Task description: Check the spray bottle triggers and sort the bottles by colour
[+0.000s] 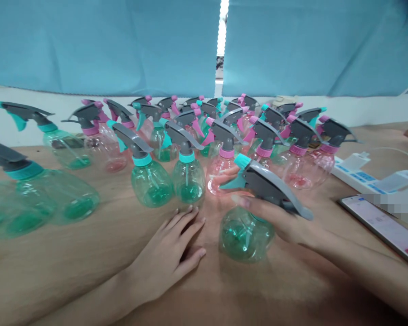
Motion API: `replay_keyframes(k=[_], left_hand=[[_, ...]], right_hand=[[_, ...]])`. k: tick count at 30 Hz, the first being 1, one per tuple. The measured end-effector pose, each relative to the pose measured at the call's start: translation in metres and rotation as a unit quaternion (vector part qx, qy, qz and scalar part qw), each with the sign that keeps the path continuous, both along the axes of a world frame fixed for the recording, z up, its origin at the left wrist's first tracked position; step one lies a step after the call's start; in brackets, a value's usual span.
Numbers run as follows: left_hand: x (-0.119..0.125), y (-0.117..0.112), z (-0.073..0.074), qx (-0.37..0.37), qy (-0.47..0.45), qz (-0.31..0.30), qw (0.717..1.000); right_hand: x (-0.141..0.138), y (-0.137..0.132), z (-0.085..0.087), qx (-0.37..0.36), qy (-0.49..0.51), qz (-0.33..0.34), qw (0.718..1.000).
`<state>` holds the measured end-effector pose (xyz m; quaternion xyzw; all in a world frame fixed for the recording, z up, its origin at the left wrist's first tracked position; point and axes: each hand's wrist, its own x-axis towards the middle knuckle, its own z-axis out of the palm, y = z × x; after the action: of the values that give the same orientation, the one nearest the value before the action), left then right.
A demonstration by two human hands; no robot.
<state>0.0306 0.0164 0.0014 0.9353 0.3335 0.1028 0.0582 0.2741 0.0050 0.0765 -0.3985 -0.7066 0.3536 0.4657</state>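
Note:
In the head view, my right hand (275, 215) is wrapped round the neck of a green spray bottle (241, 237) with a grey and turquoise trigger head. The bottle is slightly tilted, its nozzle pointing left and away from me. Flat on the wooden table (122, 280) lies my left hand (172, 246), fingers spread, holding nothing. Just beyond its fingertips stand two more green spray bottles, one on the left (153, 185) and one on the right (189, 179). A pink spray bottle (219, 165) is partly hidden behind my right fingers.
Several green and pink spray bottles stand in rows at the back, and a few green bottles (78, 194) are at the left. On the right are a phone (384, 226) and a white power strip (357, 174) with plugs. A blue curtain (105, 45) hangs behind.

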Motion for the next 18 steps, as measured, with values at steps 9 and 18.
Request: replay_keyframes(k=[9, 18], left_hand=[[0.0004, 0.0006, -0.0008, -0.004, 0.003, 0.002, 1.0], [-0.0009, 0.0004, -0.0026, 0.004, 0.0, -0.001, 1.0]], right_hand=[[0.0007, 0.0026, 0.0, -0.003, -0.01, 0.023, 1.0], [-0.0002, 0.0007, -0.0007, -0.002, -0.011, -0.011, 1.0]])
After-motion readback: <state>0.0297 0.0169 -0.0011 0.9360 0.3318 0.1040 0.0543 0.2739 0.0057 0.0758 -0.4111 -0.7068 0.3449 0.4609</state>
